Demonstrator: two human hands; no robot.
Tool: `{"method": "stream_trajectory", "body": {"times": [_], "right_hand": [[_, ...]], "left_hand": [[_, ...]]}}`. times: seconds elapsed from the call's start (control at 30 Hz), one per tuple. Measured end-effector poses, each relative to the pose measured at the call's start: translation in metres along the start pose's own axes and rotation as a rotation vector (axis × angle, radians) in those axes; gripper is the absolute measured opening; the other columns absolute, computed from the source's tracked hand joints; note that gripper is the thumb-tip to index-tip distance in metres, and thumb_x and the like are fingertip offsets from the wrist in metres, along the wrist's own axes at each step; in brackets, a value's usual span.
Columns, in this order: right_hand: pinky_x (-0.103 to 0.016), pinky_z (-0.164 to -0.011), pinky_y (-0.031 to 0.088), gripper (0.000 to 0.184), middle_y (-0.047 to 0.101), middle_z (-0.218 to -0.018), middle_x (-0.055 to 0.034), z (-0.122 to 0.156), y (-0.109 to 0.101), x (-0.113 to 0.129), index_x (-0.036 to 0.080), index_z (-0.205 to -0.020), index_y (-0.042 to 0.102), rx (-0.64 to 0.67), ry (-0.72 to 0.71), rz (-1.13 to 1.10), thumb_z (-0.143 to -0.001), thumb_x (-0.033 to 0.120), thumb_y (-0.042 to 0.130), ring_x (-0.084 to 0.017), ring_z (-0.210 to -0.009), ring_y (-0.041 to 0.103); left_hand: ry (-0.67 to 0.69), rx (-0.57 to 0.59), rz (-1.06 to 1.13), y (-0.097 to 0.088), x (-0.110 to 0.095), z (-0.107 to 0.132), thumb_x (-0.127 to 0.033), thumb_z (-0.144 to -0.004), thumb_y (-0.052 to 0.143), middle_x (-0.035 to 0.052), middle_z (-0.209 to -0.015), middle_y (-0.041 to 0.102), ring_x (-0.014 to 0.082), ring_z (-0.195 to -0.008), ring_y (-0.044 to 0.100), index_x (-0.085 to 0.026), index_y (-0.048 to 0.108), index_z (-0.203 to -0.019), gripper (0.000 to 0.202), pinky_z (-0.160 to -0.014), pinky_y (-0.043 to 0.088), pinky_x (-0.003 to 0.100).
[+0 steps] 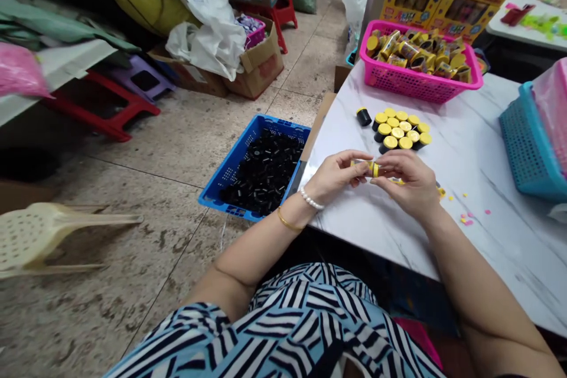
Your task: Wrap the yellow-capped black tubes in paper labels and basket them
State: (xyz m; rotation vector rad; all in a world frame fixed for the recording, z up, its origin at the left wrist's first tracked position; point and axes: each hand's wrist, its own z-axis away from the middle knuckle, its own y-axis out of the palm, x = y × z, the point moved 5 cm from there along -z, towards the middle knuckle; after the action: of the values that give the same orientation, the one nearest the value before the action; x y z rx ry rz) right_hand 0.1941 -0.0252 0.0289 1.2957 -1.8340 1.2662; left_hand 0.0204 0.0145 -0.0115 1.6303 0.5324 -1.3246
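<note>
My left hand (339, 176) and my right hand (410, 182) meet over the white marble table (482, 177), both pinched on one small black tube with a yellow cap and label (370, 168). Just beyond them stands a cluster of several finished yellow-capped black tubes (401, 129), with one lone tube (363, 116) to its left. A pink basket (416, 80) full of wrapped yellow tubes sits at the table's far end.
A blue crate of black tubes (261, 168) lies on the floor left of the table. A teal basket (527, 142) stands at the right. Small yellow and pink scraps (467, 220) dot the table. Stools, boxes and bags crowd the far floor.
</note>
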Motion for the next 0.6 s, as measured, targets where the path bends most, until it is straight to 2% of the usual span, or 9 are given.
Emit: {"method": "stream_trajectory", "body": {"times": [0.07,0.17,0.27,0.4,0.5,0.6], "right_hand": [[-0.036,-0.077,0.07,0.034,0.076,-0.104,-0.0044,0.002,0.004,-0.001,0.026,-0.102,0.079,-0.035,0.019,0.002,-0.072,0.029,0.094,-0.019,-0.083,0.077],[-0.034,-0.069,0.069,0.037,0.078,-0.084,-0.0018,0.004,0.015,-0.013,0.023,-0.094,0.076,-0.069,0.252,-0.251,-0.066,0.034,0.098,-0.019,-0.071,0.077],[-0.034,-0.065,0.069,0.039,0.077,-0.076,-0.0001,0.005,0.026,-0.021,0.021,-0.087,0.072,-0.045,0.436,-0.455,-0.066,0.041,0.098,-0.018,-0.064,0.076],[-0.03,-0.068,0.069,0.041,0.078,-0.081,0.0011,0.001,0.024,-0.02,0.022,-0.091,0.071,-0.079,0.401,-0.478,-0.065,0.037,0.099,-0.016,-0.068,0.078],[-0.028,-0.065,0.069,0.037,0.078,-0.079,0.0008,0.003,0.022,-0.025,0.021,-0.089,0.07,-0.078,0.439,-0.486,-0.07,0.039,0.097,-0.016,-0.067,0.078],[-0.028,-0.061,0.069,0.036,0.075,-0.073,0.001,0.005,0.025,-0.033,0.021,-0.085,0.069,-0.009,0.533,-0.554,-0.077,0.048,0.091,-0.016,-0.065,0.077]], "left_hand": [[0.051,-0.013,-0.043,-0.001,-0.002,0.001,-0.046,-0.083,0.086,0.0025,-0.081,0.072,0.0095,-0.067,0.062,-0.016,0.078,-0.11,0.042,-0.064,0.047,0.024],[0.189,-0.031,-0.151,0.002,-0.01,0.003,-0.042,-0.083,0.086,0.0048,-0.09,0.076,0.0105,-0.075,0.064,-0.016,0.08,-0.103,0.033,-0.072,0.05,0.025],[0.196,-0.045,-0.156,0.003,-0.012,0.004,-0.043,-0.083,0.086,0.0059,-0.094,0.077,0.0108,-0.077,0.064,-0.016,0.08,-0.108,0.037,-0.072,0.049,0.025],[0.058,-0.111,0.049,-0.005,-0.005,0.001,-0.052,-0.086,0.082,0.0049,-0.092,0.074,0.0092,-0.07,0.061,-0.018,0.072,-0.128,0.055,-0.061,0.043,0.022],[0.068,-0.129,0.063,-0.009,-0.004,-0.001,-0.048,-0.082,0.086,0.0048,-0.091,0.073,0.0083,-0.069,0.06,-0.017,0.074,-0.121,0.051,-0.06,0.043,0.021],[0.105,-0.119,-0.002,-0.009,-0.005,-0.001,-0.043,-0.077,0.091,0.0054,-0.095,0.074,0.0077,-0.067,0.058,-0.017,0.076,-0.116,0.049,-0.058,0.043,0.021]]}}
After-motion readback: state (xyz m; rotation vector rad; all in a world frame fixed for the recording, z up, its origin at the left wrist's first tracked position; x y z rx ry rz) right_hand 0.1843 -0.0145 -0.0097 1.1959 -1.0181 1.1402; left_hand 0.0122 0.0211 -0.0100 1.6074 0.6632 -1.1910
